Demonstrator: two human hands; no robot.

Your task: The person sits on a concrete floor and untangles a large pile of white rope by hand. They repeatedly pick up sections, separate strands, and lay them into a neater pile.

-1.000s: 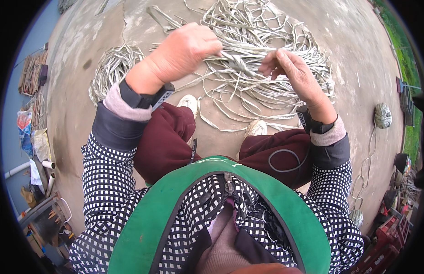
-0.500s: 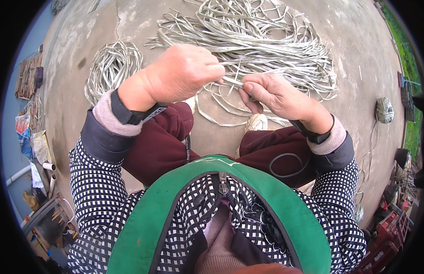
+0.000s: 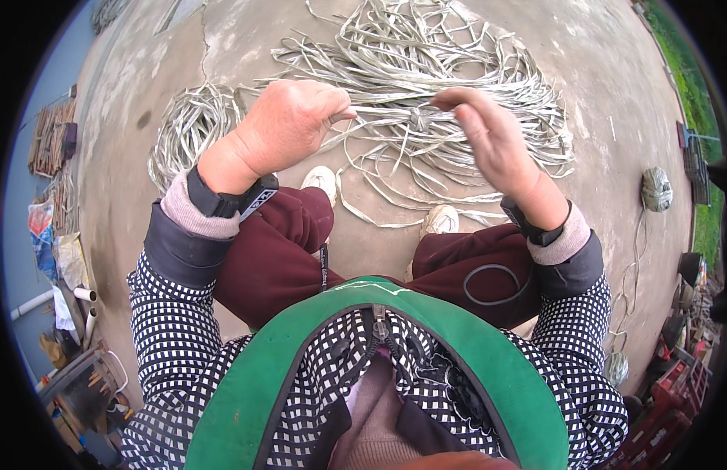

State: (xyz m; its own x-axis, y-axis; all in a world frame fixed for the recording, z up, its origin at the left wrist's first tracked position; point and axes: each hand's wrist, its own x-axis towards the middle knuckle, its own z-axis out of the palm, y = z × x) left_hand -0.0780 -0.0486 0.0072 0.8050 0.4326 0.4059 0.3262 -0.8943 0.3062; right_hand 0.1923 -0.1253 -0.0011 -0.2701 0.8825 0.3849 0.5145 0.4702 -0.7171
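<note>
Lying beneath right fingers (image 3: pixel 467 97): silvery strips (image 3: pixel 395 82)

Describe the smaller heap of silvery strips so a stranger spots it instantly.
Start from the concrete floor and find the person's left hand. Left of it lies a rounded heap of silvery strips. It is far smaller than its neighbour, the sprawling pile at the picture's top centre.

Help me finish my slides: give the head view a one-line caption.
Left hand closed, right hand open, by a large pile of pale strips, a smaller bundle at left.
</note>
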